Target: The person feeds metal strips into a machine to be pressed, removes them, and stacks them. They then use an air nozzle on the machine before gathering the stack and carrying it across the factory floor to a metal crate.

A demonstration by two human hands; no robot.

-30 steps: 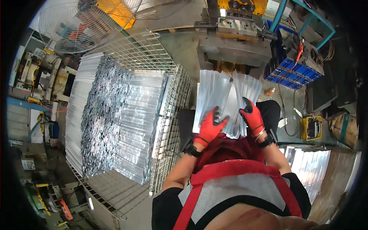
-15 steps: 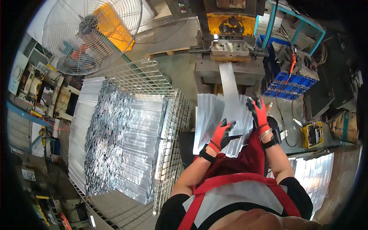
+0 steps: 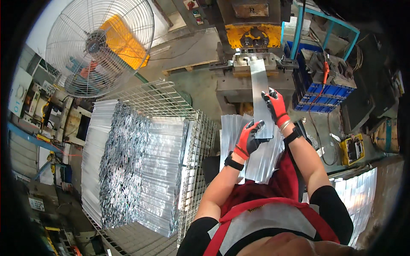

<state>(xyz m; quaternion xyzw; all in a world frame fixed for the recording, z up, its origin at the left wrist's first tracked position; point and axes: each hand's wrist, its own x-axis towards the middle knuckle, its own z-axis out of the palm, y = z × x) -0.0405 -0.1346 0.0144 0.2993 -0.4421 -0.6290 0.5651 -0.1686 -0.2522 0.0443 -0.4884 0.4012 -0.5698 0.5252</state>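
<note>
A long flat silvery metal strip point(image 3: 259, 85) stretches away from me, its far end on the die block point(image 3: 273, 59) of a press. My right hand point(image 3: 275, 105), in a red and black glove, is closed on the strip's right edge about midway. Nearer to me, my left hand point(image 3: 249, 140), gloved alike, is closed at the strip's left edge close to its near end; the fingertips are partly hard to make out. Below both hands a pile of similar metal strips point(image 3: 230, 134) lies in front of my lap.
On the left stands a wire mesh cage point(image 3: 194, 158) packed with stacked metal strips point(image 3: 160, 158). A large fan point(image 3: 96, 42) is behind it. Blue crates point(image 3: 320, 96) stand right of the press, with a yellow basket point(image 3: 352, 149) nearer. More metal sheets point(image 3: 354, 200) lie at lower right.
The strip has moved forward, its far end now onto the die block. My right hand has gone forward and left to the strip's edge, closing on it. The view has shifted slightly.
</note>
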